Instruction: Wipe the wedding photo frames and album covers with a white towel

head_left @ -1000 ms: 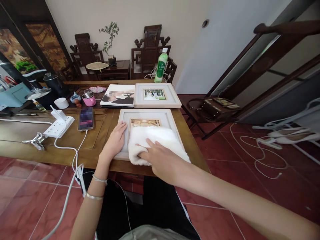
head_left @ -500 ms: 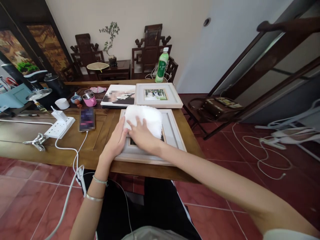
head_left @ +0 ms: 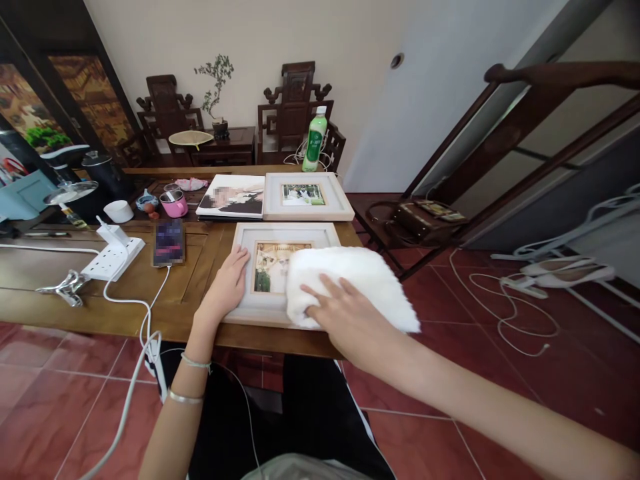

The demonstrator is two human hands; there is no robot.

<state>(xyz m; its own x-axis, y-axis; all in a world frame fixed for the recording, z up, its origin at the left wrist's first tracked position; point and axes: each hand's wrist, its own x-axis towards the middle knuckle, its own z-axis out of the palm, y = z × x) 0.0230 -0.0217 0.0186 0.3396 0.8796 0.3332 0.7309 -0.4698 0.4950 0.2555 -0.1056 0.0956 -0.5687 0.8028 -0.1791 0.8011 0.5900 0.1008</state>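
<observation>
A light wooden picture frame (head_left: 317, 235) lies flat near the table's front edge, a photo (head_left: 269, 268) in its middle. My left hand (head_left: 226, 285) rests on the left border, fingers stretched out. On the right half of the frame my right hand (head_left: 350, 320) holds a fluffy white cloth (head_left: 373, 277), its fingers spread over the top and the thumb side tucked against the folded edge. The cloth hides the frame's right part and overhangs its right side.
Behind lie a second framed photo (head_left: 340, 200) and a flat picture (head_left: 235, 207); a green bottle (head_left: 315, 141) stands beyond. Leftward are a phone (head_left: 169, 241), a power strip (head_left: 115, 257), a pink mug (head_left: 175, 203) and loose white cables. A dark chair (head_left: 425, 223) stands right.
My right hand has moved the cloth right and toward me, uncovering the photo's left part. My left hand has come away from the cloth and lowered onto the frame's left border.
</observation>
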